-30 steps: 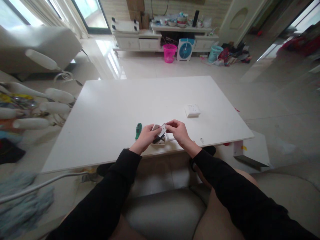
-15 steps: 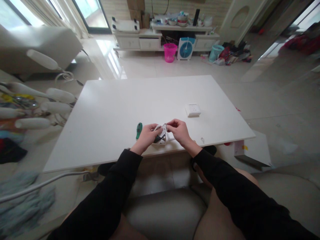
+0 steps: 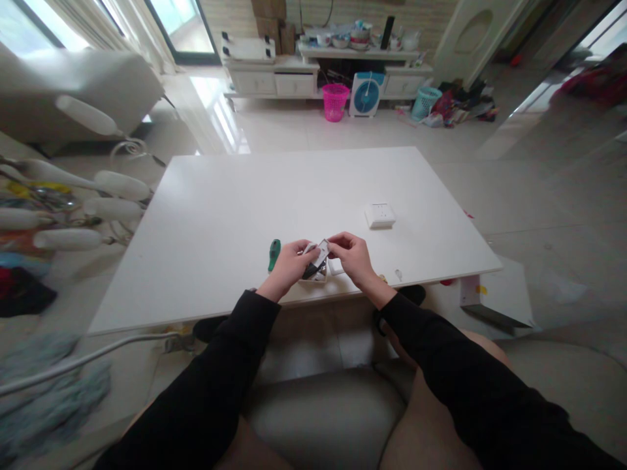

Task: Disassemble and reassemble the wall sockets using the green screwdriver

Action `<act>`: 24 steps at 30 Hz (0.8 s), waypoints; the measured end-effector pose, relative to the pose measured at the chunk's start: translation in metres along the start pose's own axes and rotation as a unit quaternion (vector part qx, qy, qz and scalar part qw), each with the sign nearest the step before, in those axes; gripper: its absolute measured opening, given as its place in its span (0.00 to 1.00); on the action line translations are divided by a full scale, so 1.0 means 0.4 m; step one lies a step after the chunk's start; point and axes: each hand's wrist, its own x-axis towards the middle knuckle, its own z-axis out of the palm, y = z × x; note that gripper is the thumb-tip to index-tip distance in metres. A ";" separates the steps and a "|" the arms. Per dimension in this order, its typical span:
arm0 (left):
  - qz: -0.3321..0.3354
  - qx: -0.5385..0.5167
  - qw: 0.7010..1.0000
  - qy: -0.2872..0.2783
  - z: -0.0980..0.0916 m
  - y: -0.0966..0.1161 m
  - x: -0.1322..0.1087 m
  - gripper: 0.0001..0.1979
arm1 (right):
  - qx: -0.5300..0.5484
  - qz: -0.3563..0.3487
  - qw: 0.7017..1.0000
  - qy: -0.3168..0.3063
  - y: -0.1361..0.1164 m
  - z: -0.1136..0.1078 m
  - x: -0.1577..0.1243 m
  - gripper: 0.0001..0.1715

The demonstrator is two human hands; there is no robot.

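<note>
A green screwdriver (image 3: 273, 254) lies on the surface (image 3: 220, 215) beside the left hand (image 3: 288, 269), whose grip pinches a socket part (image 3: 317, 264) above the near edge; the right hand (image 3: 353, 259) pinches its corner. Little has shifted since a second ago

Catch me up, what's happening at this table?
A seated person in black sleeves holds a small white-and-black part between both hands, left hand and right hand, just over the near edge of the white table. A green-handled screwdriver lies beside the left hand. A white socket plate sits farther back on the right, untouched.
</note>
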 end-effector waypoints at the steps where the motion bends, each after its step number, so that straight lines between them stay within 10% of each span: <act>1: 0.000 -0.001 1.000 0.000 0.001 0.000 0.000 0.15 | 0.001 -0.001 1.000 0.005 0.000 0.001 -0.001 0.10; 24: -0.060 -0.123 0.991 -0.010 0.012 -0.016 0.009 0.16 | 0.024 -0.005 0.999 -0.021 -0.002 0.009 -0.010 0.16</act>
